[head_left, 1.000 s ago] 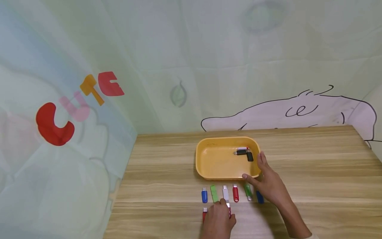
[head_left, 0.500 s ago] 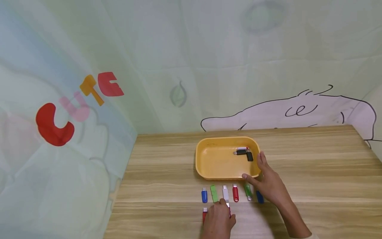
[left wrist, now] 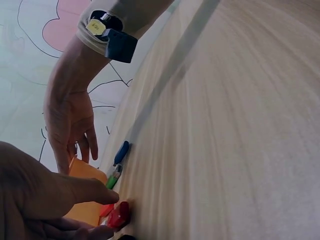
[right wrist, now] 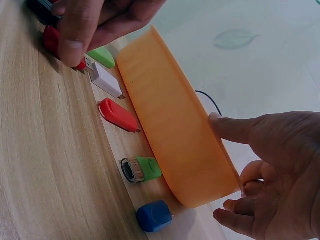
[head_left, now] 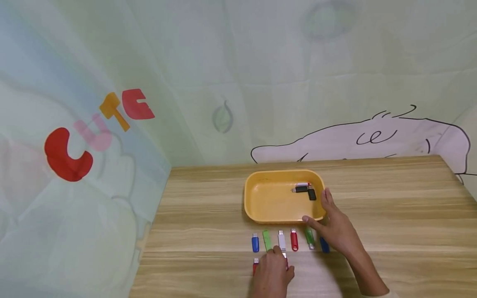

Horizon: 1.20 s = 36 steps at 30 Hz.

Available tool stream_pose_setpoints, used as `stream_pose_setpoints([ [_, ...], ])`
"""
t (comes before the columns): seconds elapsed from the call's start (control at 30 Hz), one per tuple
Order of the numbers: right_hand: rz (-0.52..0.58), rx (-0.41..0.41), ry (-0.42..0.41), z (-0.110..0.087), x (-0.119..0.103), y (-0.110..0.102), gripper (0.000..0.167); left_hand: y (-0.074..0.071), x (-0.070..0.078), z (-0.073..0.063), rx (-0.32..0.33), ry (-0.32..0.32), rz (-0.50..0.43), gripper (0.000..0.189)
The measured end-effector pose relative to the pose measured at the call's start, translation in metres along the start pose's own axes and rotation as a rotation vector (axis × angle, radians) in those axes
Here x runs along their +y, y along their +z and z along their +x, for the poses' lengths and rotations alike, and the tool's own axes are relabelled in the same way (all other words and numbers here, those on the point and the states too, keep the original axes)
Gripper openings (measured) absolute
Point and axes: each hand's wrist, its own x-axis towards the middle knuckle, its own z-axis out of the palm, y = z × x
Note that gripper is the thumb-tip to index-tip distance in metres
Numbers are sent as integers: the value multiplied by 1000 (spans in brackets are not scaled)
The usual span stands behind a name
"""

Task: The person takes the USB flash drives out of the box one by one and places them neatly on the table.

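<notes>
My left hand [head_left: 271, 271] pinches a red USB stick [head_left: 285, 262], which lies in the front row on the table; in the right wrist view the thumb covers part of this red USB stick [right wrist: 52, 41]. Another red USB stick [head_left: 255, 265] is half hidden on the hand's left. My right hand [head_left: 340, 231] holds the near right corner of a yellow-orange plastic tray [head_left: 257, 217], thumb on the near rim and fingers along the right side. Inside the tray lie two black USB sticks [head_left: 312, 194] and a white one with a red end [head_left: 302, 184].
Between the tray and my left hand runs a row of USB sticks: blue [head_left: 255, 243], light green [head_left: 267, 241], white [head_left: 282, 241], red [head_left: 294, 240], green [head_left: 309, 239] and dark blue [head_left: 324, 245]. The wood-grain table [head_left: 201, 231] meets a printed cloth backdrop [head_left: 201, 82].
</notes>
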Motion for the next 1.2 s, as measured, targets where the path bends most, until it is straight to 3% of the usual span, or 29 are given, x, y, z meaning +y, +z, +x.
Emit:
stream_pose_setpoints([
  [0.33, 3, 0, -9, 0, 1, -1, 105, -18, 0, 4, 38, 24, 8, 43],
  [0.7, 4, -1, -19, 0, 3, -1, 105, -36, -5, 13, 241, 144, 69, 40],
  [0.97, 10, 10, -16, -1, 0, -2, 104, -59, -2, 27, 247, 195, 53, 37],
  [1.2, 10, 5, -4, -2, -1, -1, 104, -68, 0, 40, 303, 304, 113, 34],
])
